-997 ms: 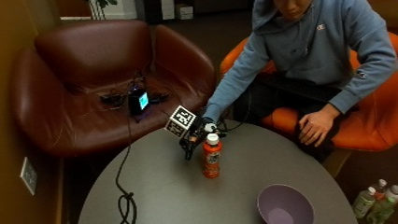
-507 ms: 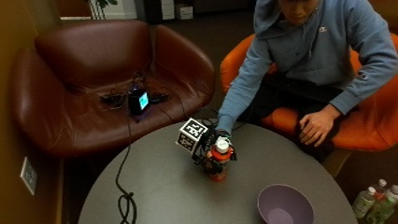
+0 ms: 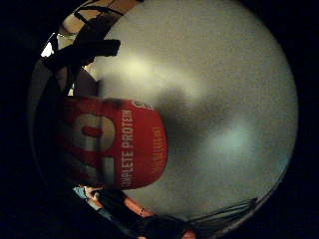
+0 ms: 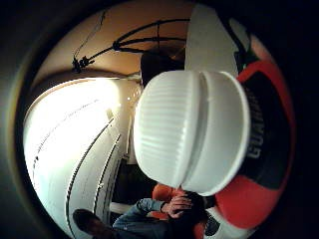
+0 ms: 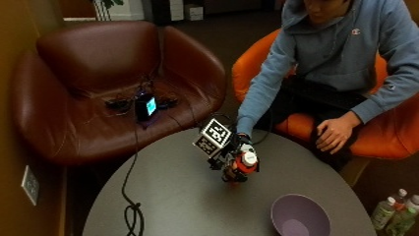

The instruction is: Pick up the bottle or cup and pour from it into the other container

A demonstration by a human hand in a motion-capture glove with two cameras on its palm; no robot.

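A: Right arm, outside view?
B: Extended forward and down from the shoulder, sleeve to the wrist; the gloved hand has its fingers curled round a bottle above the tabletop.
A: Left arm?
B: Bent at the elbow; the bare hand rests on the thigh, fingers relaxed.

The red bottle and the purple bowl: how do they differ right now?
The red bottle is tall, narrow and closed by a white cap; the purple bowl is low, wide and open on top. The gloved right hand grips the bottle, which looks tilted; nothing touches the bowl, which sits flat near the table's edge. Both are over the same round grey table.
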